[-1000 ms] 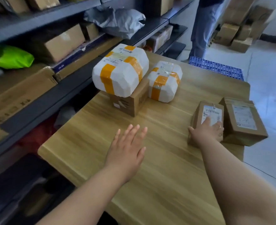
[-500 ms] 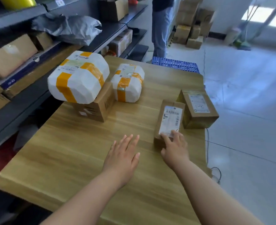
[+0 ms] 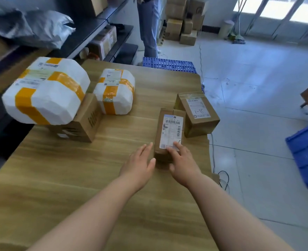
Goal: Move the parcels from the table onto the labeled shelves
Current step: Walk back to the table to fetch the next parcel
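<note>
— At the upper left of the frame, what is logged?
— Dark shelves (image 3: pixel 102 24), holding cartons and one crumpled grey bag (image 3: pixel 41 28). Below them, one large white parcel (image 3: pixel 46 91), orange-taped, sits on a brown carton (image 3: pixel 85 124) and overhangs it to the left, at the left edge of the table (image 3: pixel 77 187). One small white parcel (image 3: pixel 116 91), same tape, stands just right of that carton.

— Top and right of the frame?
— Legs of a standing person (image 3: pixel 148 28) at top centre. A blue pallet (image 3: pixel 167 65) lies on the floor past the table's far edge. Stacked cartons (image 3: pixel 182 20) are behind it, and a blue crate (image 3: pixel 307 153) is at the right edge.

— Anything crowding the hands?
— One squat box (image 3: pixel 198 115), hand-marked 1-8, close against the far right side of the narrow box. Contact cannot be told.

— The item handled?
— Narrow box (image 3: pixel 169 131), barcode label up. It lies flat at centre right of the frame, near the table's right edge.

— Right hand (image 3: pixel 183 163)?
— Fingers (image 3: pixel 181 148) laid nearly straight on the label's near end, thumb by the near end face. Released, not wrapped round.

— Left hand (image 3: pixel 140 163)?
— Fingers (image 3: pixel 146 148) straight, holding nothing, just beside the box's near left corner. Contact cannot be told.
</note>
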